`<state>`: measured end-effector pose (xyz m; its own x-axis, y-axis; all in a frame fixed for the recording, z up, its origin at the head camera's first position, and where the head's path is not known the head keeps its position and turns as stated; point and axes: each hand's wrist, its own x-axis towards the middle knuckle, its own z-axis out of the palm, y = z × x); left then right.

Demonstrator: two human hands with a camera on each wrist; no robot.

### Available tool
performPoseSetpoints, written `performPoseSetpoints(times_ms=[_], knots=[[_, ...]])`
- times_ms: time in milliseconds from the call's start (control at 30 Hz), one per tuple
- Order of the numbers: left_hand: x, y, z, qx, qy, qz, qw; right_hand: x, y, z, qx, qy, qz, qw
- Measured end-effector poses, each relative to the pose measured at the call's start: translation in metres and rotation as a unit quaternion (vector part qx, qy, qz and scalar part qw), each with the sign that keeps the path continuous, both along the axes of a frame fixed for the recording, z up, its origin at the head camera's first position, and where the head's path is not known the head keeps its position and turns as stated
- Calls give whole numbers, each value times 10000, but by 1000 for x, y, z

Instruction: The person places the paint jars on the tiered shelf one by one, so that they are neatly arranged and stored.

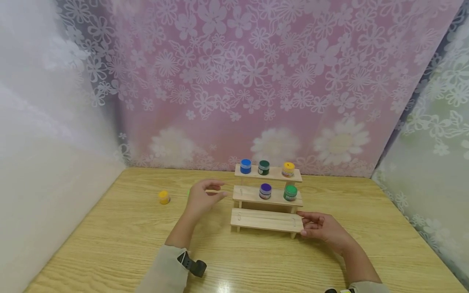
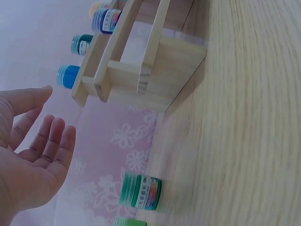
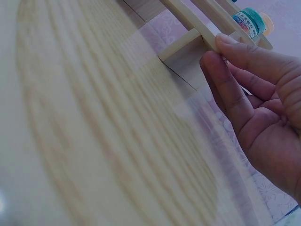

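Note:
A three-tier wooden display rack (image 1: 266,219) stands on the table. My right hand (image 1: 327,232) holds the right end of its lowest board, thumb and fingertips at the corners; the right wrist view shows this hand (image 3: 268,106) there too. My left hand (image 1: 203,199) hovers left of the rack with its fingers loosely spread and nothing in them. On the top tier are a blue paint jar (image 1: 246,167), a dark green paint jar (image 1: 263,167) and a yellow paint jar (image 1: 288,169). The middle tier bears a purple paint jar (image 1: 265,191) and a green paint jar (image 1: 290,193).
An orange-yellow jar (image 1: 164,197) sits on the table (image 1: 110,244) at the left. In the left wrist view, a green jar (image 2: 141,190) and a lighter green jar (image 2: 130,221) stand on the table near the left hand. A flowered curtain (image 1: 234,81) hangs behind.

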<state>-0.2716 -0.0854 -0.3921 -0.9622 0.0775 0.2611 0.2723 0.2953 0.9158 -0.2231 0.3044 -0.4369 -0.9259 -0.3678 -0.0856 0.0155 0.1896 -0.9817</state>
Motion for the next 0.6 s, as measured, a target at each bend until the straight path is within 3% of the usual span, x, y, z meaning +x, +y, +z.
performPoseSetpoints(times_ms=[300,600], knots=[[1,-18,-1,13,-127,35,9999,-2,1,-2,8,-49,-16,10000],[-5,-35,-6,33,-315,28,9995,-1,1,-1,-67,17,68,10000]])
